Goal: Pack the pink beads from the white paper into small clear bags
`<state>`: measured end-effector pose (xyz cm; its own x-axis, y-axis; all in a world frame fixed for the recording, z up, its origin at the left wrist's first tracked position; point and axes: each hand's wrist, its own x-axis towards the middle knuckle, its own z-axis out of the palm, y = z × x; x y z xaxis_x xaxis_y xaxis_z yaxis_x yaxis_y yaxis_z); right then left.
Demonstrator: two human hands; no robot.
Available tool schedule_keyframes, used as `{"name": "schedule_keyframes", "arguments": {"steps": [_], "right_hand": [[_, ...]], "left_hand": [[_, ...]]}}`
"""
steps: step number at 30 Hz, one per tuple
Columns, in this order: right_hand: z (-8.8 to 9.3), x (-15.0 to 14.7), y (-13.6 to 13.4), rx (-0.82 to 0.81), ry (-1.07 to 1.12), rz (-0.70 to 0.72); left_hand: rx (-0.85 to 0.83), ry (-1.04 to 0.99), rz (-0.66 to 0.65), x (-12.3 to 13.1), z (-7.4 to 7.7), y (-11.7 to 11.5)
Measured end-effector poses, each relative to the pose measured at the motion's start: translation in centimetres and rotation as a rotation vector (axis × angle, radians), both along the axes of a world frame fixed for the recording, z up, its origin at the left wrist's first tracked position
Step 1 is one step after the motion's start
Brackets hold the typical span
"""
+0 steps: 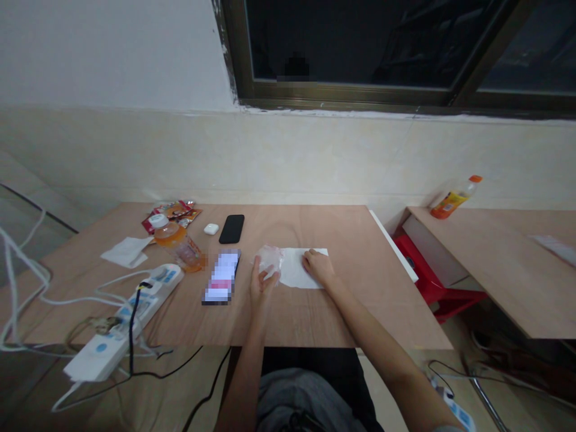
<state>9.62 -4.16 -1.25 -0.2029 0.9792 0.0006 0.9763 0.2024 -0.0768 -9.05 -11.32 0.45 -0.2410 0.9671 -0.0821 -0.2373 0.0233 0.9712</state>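
Observation:
A white sheet of tissue paper (299, 269) lies flat on the wooden table (351, 288) in front of me. My left hand (261, 282) pinches a crumpled clear plastic wrapper (271, 259) at the sheet's left edge. My right hand (318, 266) rests on the sheet's right part, fingers curled down on it. A phone with a lit screen (222, 277) lies just left of my left hand.
A black phone (232, 228) and white earbud case (211, 228) lie farther back. At the left lie an orange drink bottle (177, 242), snack packets (173, 213), a tissue (126, 251) and power strips (130, 318) with cables. An orange bottle (454, 198) stands on the right-hand table.

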Motion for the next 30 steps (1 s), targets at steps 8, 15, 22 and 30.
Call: {"name": "schedule_keyframes", "arguments": {"steps": [8,15,22,30], "right_hand": [[0.4,0.1,-0.2,0.014,-0.002,-0.014],[0.5,0.5,-0.4,0.133,0.183,-0.075],[-0.1,-0.6,-5.2,0.311,0.912,-0.282],[-3.1,-4.0,-11.3,0.156,1.349,-0.325]], "left_hand": [[-0.066,0.307,-0.048,-0.7,-1.5,-1.2],[-0.112,0.535,-0.147,-2.3,-0.6,-1.6],[-0.062,0.557,-0.183,-3.2,1.2,-1.3],[0.047,0.740,-0.131,-4.3,-0.1,0.4]]}}
